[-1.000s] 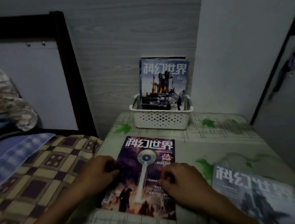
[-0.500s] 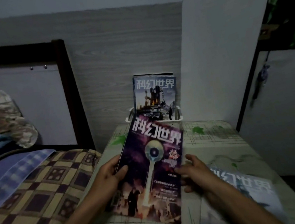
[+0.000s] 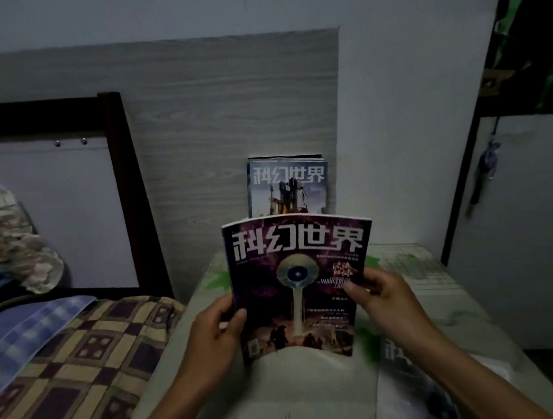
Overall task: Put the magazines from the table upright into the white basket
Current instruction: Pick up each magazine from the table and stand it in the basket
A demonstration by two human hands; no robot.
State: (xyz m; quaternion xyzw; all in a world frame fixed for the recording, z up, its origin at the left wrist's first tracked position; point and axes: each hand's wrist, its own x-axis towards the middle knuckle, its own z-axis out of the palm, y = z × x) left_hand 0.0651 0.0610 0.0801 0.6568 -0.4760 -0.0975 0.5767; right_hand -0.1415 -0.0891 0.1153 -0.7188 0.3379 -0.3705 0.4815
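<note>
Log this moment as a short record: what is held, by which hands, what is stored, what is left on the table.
held: purple magazine, upright, lifted off the table
hands: left hand on its left edge, right hand on its right edge
stored: blue-white magazine upright behind it; basket hidden
left: grey magazine flat at lower right

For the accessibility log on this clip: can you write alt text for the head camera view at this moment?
Both hands, left hand and right hand, hold a purple magazine upright above a table. Behind it more magazines stand against the wall; another magazine lies at right, a bed at left.
</note>
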